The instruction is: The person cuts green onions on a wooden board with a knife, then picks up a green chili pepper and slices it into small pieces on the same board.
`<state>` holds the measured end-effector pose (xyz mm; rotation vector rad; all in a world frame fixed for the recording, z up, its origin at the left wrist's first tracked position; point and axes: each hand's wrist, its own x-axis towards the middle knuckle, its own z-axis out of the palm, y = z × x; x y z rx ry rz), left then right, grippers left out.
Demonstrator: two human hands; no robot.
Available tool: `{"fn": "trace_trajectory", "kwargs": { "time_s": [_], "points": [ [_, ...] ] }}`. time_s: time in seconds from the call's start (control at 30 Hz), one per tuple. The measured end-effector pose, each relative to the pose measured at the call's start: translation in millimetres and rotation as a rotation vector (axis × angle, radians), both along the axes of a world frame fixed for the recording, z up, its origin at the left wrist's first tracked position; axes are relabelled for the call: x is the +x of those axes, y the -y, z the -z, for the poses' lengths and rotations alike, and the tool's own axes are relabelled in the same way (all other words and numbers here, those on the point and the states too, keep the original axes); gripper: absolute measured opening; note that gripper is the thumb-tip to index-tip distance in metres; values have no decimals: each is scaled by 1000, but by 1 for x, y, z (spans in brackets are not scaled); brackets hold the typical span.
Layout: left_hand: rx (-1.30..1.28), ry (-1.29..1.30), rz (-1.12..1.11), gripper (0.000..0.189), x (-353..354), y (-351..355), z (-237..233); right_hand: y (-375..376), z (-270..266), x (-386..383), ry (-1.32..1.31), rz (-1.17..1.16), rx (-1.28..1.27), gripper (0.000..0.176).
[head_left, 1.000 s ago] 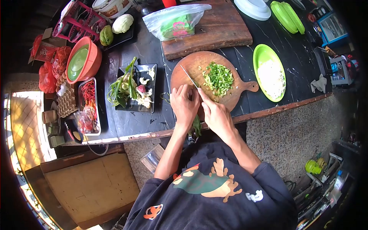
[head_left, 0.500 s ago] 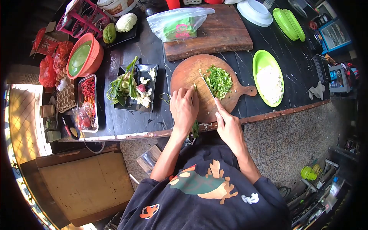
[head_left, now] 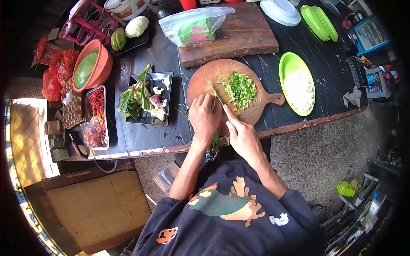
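On the round wooden cutting board (head_left: 200,83), my left hand (head_left: 204,117) is closed with curled fingers over a bunch of leafy greens (head_left: 215,143). Their stalks hang past the table edge below that hand; the part under the fingers is mostly hidden. My right hand (head_left: 243,136) grips the handle of a knife (head_left: 212,88). Its narrow blade lies close beside the left fingertips and points up and left. A heap of chopped greens (head_left: 240,88) covers the board's right half, with a few small pale green bits near the blade.
Left of the board, a black square plate (head_left: 147,120) holds green stalks, garlic and a reddish onion. A clear tray (head_left: 106,132) has red chillies. On the right stands a green oval plate (head_left: 283,74) of white food. A thick wooden board (head_left: 256,32) carries a plastic bag (head_left: 194,27).
The knife and my right hand have moved left, closer to my left hand. More cut bits lie at the heap's left side. The whole view has shifted slightly.
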<state>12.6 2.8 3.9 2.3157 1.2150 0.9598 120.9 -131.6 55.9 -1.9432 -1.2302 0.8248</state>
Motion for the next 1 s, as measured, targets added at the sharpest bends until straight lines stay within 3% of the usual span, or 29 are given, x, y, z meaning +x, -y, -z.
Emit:
{"fn": "trace_trajectory", "kwargs": {
  "time_s": [0.17,0.23,0.33,0.63,1.0],
  "points": [
    [-7,29,-17,11,1,1,6,-4,-2,5,-79,-8,-29,57],
    [-10,40,-14,9,0,1,5,-2,7,5,-48,-26,126,61],
    [-6,45,-6,7,0,0,4,8,8,1,-39,-10,138,61],
    [-37,39,11,11,-4,-2,5,35,-6,-3,-135,16,50,58],
    [-91,42,-12,11,-4,-3,5,-24,10,-1,-46,-20,14,60]
  ]
}}
